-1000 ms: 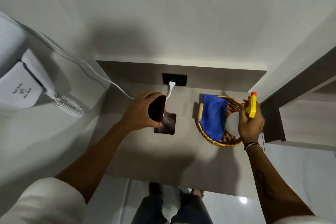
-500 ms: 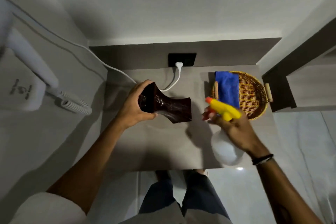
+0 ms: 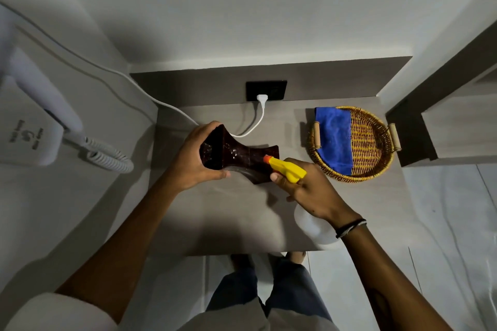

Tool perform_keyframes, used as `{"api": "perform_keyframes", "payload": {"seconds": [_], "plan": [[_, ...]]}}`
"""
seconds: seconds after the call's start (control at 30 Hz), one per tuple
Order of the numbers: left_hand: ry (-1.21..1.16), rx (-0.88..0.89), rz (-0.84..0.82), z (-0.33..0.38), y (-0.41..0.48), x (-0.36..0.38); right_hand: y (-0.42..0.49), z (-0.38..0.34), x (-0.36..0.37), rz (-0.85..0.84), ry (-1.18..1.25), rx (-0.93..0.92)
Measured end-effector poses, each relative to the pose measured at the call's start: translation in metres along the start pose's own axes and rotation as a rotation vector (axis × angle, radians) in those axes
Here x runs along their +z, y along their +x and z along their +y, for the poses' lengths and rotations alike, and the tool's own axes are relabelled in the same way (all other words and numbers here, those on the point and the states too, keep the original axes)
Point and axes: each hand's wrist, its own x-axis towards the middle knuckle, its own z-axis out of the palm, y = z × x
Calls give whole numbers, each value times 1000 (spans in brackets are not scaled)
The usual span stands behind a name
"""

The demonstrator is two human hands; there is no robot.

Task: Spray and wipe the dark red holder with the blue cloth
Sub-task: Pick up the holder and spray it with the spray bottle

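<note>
My left hand (image 3: 192, 158) grips the wide end of the dark red holder (image 3: 236, 156), holding it on its side above the grey counter (image 3: 215, 217). Droplets glint on its glossy surface. My right hand (image 3: 309, 191) is closed around a spray bottle (image 3: 285, 169) with a yellow head and orange nozzle. The nozzle points at the holder's narrow end, almost touching it. The bottle's white body hangs below my wrist. A folded blue cloth (image 3: 336, 140) lies over the left side of a wicker basket (image 3: 368, 142) at the counter's right.
A white plug and cable (image 3: 259, 113) run from a black wall socket (image 3: 266, 90) behind the holder. A wall-mounted white hair dryer (image 3: 35, 121) with a coiled cord hangs at the left. A dark shelf edge (image 3: 414, 137) stands right of the basket. My feet show below the counter's front edge.
My right hand brought the spray bottle from the basket across to the holder. My left hand lifted the holder off the counter and tipped it sideways; droplets now show on it.
</note>
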Motion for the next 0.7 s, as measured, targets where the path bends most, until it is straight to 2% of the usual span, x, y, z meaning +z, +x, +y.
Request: {"api": "perform_keyframes", "payload": {"seconds": [0.1, 0.2, 0.37, 0.43, 0.5, 0.7], "plan": [[45, -5, -17, -1, -3, -4, -4, 4, -6, 54, -43, 28], [86, -94, -11, 1, -3, -6, -7, 7, -13, 70, -97, 59], [-130, -491, 154, 12, 2, 5, -12, 9, -23, 56, -84, 64], [-220, -656, 139, 17, 2, 7, -12, 10, -25, 49, -82, 55], [-311, -743, 81, 23, 1, 9, -11, 10, -26, 23, -74, 39], [-354, -573, -38, 24, -7, 9, -3, 8, -15, -67, -124, -38]]}}
